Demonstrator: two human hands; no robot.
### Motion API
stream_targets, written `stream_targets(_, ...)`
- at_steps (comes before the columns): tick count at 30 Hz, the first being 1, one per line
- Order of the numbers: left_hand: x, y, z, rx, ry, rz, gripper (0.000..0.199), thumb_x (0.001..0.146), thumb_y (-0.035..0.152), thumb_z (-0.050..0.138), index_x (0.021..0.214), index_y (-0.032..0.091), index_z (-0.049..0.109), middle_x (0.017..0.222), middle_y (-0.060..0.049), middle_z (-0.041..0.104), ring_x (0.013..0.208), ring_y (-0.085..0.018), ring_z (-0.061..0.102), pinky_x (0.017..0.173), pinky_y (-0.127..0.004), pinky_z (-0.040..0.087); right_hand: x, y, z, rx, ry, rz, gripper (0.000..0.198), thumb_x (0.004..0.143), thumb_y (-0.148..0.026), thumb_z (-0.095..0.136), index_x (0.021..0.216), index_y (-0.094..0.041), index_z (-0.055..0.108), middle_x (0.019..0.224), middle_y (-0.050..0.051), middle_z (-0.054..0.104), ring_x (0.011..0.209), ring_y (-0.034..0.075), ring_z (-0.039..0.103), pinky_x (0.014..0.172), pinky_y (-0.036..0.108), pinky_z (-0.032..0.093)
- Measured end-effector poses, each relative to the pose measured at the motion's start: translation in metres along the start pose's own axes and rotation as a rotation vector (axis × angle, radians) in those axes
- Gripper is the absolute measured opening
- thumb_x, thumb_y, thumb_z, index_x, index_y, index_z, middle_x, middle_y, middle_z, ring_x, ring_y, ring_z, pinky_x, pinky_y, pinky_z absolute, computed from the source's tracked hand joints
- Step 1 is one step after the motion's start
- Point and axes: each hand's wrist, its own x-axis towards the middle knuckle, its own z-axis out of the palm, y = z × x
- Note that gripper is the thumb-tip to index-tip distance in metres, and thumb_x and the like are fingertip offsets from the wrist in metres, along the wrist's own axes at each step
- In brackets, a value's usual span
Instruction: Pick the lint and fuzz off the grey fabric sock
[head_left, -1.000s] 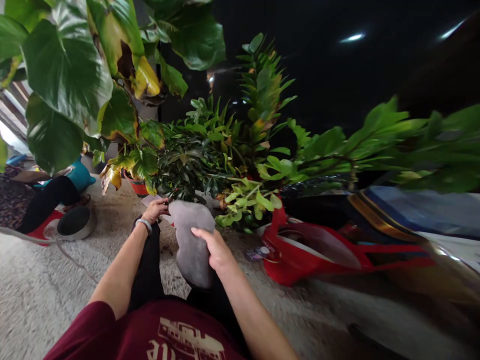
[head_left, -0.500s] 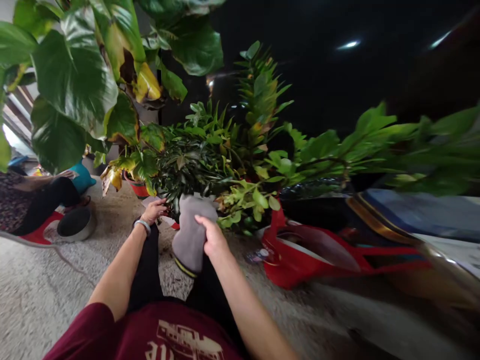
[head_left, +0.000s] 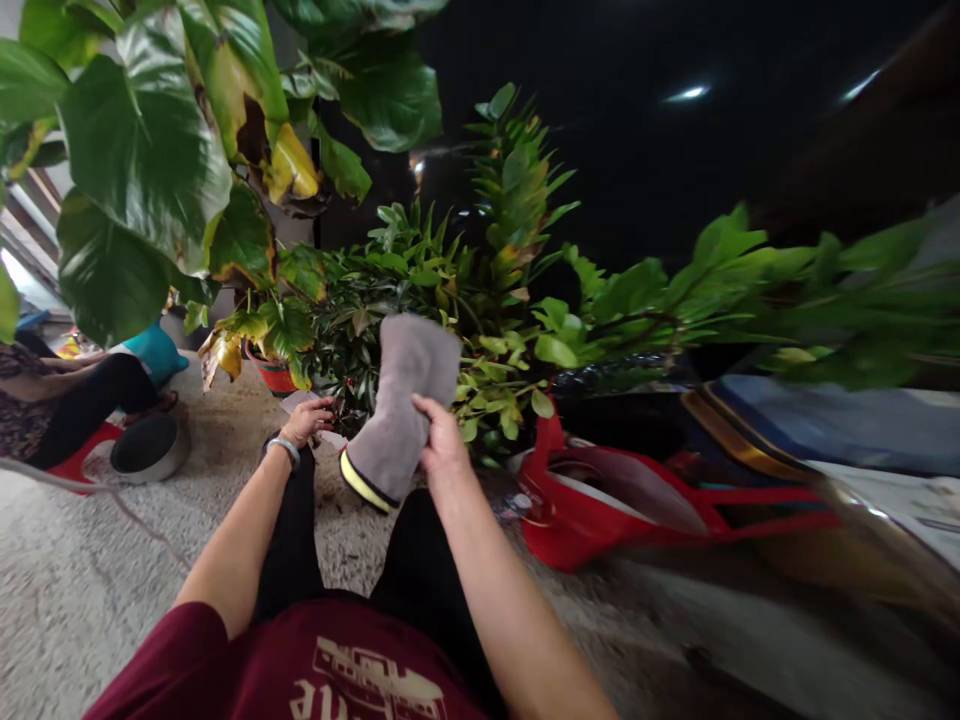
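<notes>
Since the earlier frames the right hand (head_left: 442, 445) has lifted the grey cloth (head_left: 401, 405) higher, so its top now stands in front of the dark-leaved plant (head_left: 375, 330), and its yellow-edged lower end hangs above the person's knees. This hand pinches the cloth at its right edge, thumb and fingers pressed together on the fabric, forearm stretched forward from the lower middle of the view.

The left hand (head_left: 307, 418) has stayed at the foot of the same plant, fingers bent and close together among the lowest leaves; whether it grips a stem I cannot tell. A bracelet (head_left: 286, 447) is on its wrist.

Open room is small: large leaves (head_left: 135, 160) hang over the left, a long branch (head_left: 750, 290) reaches across the right, and a red bag (head_left: 600, 500) lies on the carpet (head_left: 67, 590) just right of the knees. Free carpet is mostly at the left, up to a grey bowl (head_left: 146, 447) beside another person's legs (head_left: 82, 395).

The maroon shirt (head_left: 285, 665) has a pale print, but its writing cannot be read.
</notes>
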Motion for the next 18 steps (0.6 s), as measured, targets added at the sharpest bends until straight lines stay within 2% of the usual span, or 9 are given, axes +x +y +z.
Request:
stream_targets(2,0.0,0.0,-0.001,-0.004,0.013,0.004,0.048,0.058,0.015,0.085,0.105,0.012,0.078,0.104,-0.011,0.074,0.085,-0.019,0.069,0.075,-0.03,0.055,-0.015,0.028,-0.013,-0.078,0.081,0.226,0.009,0.055,-0.019,0.075,0.06,-0.019,0.068,0.049,0.002,0.068,0.046,0.022,0.067,0.054,0.035,0.062)
stream_targets(4,0.001,0.0,-0.003,-0.002,0.007,0.007,0.049,0.058,0.016,0.085,0.106,0.012,0.078,0.107,-0.011,0.074,0.086,-0.019,0.069,0.077,-0.031,0.055,-0.037,0.046,-0.031,-0.142,0.12,0.298,0.011,0.052,-0.019,0.077,0.061,-0.019,0.07,0.052,0.003,0.07,0.044,0.021,0.065,0.047,0.032,0.058)
stream_targets(6,0.001,0.001,-0.005,0.007,-0.012,-0.003,0.049,0.059,0.018,0.084,0.108,0.012,0.078,0.107,-0.011,0.075,0.085,-0.018,0.068,0.077,-0.03,0.054,-0.056,0.043,-0.043,-0.177,0.101,0.252,0.019,0.049,-0.019,0.082,0.067,-0.018,0.074,0.057,0.002,0.073,0.045,0.021,0.065,0.044,0.03,0.056)
stream_targets(8,0.001,0.001,-0.004,0.019,-0.029,-0.005,0.05,0.059,0.018,0.084,0.108,0.011,0.078,0.105,-0.011,0.075,0.083,-0.017,0.068,0.076,-0.029,0.054,-0.062,0.021,-0.042,-0.156,0.078,0.133,0.028,0.047,-0.021,0.086,0.074,-0.018,0.077,0.064,0.003,0.076,0.05,0.022,0.069,0.047,0.03,0.057)
stream_targets(12,0.0,0.002,0.0,0.014,-0.011,0.008,0.047,0.056,0.016,0.084,0.103,0.012,0.078,0.1,-0.009,0.075,0.079,-0.016,0.067,0.073,-0.027,0.053,-0.035,-0.035,-0.004,0.054,0.071,-0.147,0.033,0.051,-0.022,0.086,0.083,-0.017,0.078,0.079,0.002,0.081,0.068,0.022,0.075,0.064,0.031,0.064)
stream_targets(15,-0.002,0.004,0.003,0.015,0.0,-0.023,0.047,0.056,0.016,0.083,0.103,0.012,0.078,0.089,-0.007,0.075,0.077,-0.016,0.067,0.074,-0.028,0.053,-0.008,-0.04,0.023,0.161,0.033,-0.116,0.025,0.055,-0.019,0.081,0.08,-0.018,0.076,0.072,0.0,0.079,0.068,0.021,0.076,0.068,0.031,0.065)
stream_targets(18,-0.003,0.006,0.003,0.024,0.004,-0.04,0.048,0.055,0.017,0.083,0.103,0.013,0.078,0.088,-0.007,0.075,0.08,-0.019,0.069,0.075,-0.03,0.054,-0.003,-0.005,0.02,0.105,0.017,-0.003,0.022,0.056,-0.021,0.08,0.077,-0.018,0.075,0.067,0.001,0.077,0.067,0.023,0.076,0.066,0.032,0.065)
